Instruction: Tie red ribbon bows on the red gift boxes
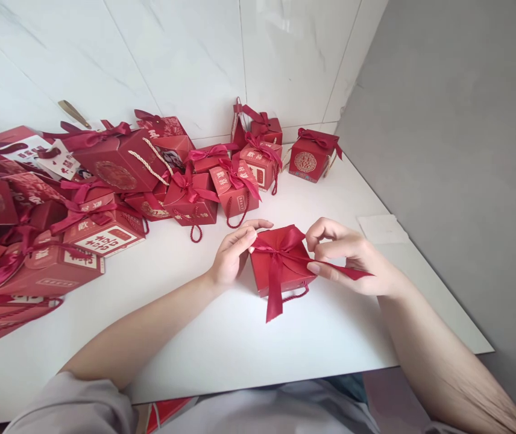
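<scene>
A small red gift box [262, 274] sits on the white table in front of me, with a dark red ribbon [275, 283] tied in a bow on its top. One ribbon tail hangs down over the front, beside a red cord loop [298, 294]. My left hand [235, 252] is at the box's left side, thumb and fingertips pinching the bow's left loop. At the right side, my right hand [352, 256] pinches the other ribbon tail between thumb and fingers; its end sticks out to the right across the palm.
Many red gift boxes with ribbons and cords crowd the table's left side and back, among them one [190, 202] behind my left hand. Another box [312, 158] stands at the back right. A white square [383, 229] lies by the right edge of the table [240, 355].
</scene>
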Demonstrator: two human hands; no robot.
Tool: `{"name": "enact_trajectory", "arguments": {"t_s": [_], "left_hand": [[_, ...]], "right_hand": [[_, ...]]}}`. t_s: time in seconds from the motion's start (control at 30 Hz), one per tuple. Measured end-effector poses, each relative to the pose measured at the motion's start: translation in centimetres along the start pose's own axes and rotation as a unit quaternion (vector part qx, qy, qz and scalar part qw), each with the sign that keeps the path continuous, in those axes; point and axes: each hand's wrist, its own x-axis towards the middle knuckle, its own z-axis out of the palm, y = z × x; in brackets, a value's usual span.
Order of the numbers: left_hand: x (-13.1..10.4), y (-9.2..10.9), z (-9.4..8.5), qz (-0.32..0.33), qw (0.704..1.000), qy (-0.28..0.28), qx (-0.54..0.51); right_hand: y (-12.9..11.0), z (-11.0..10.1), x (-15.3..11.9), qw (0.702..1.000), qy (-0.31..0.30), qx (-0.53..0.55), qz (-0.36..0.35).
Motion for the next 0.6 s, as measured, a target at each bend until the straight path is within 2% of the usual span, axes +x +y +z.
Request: {"name": "enact_trajectory", "arguments": {"t_s": [0.1,0.17,0.27,0.33,0.37,0.43,0.5,0.6], "left_hand": [[-0.1,0.1,0.1,0.003,1.0,0.006,-0.003],[-0.3,0.1,0.3,0.007,1.0,-0.001,-0.006],[-0.4,0.1,0.2,0.019,1.0,-0.015,0.014],[-0.4,0.1,0.0,0.026,0.999,-0.021,0.041],[-0.3,0.2,-0.1,0.029,0.998,-0.025,0.058],[-0.1,0.5,-0.5,0.04,0.993,-0.037,0.102],[0.1,1.1,-0.8,0.049,0.985,-0.052,0.156],[0.4,2.4,-1.2,0.056,0.965,-0.091,0.238]], "right_hand": [[0.1,-0.7,-0.3,0.998,-0.011,0.058,0.003],[0.3,-1.1,-0.4,0.993,0.007,0.114,-0.001],[0.8,-1.3,-0.4,0.979,0.118,0.167,-0.007],[1.2,-1.0,-0.1,0.969,0.188,0.16,0.022],[1.3,-0.7,0.0,0.968,0.198,0.148,0.049],[1.4,0.0,0.3,0.973,0.16,0.128,0.104],[1.3,0.7,0.6,0.979,0.09,0.119,0.143],[0.8,1.4,0.9,0.981,0.04,0.112,0.155]]}}
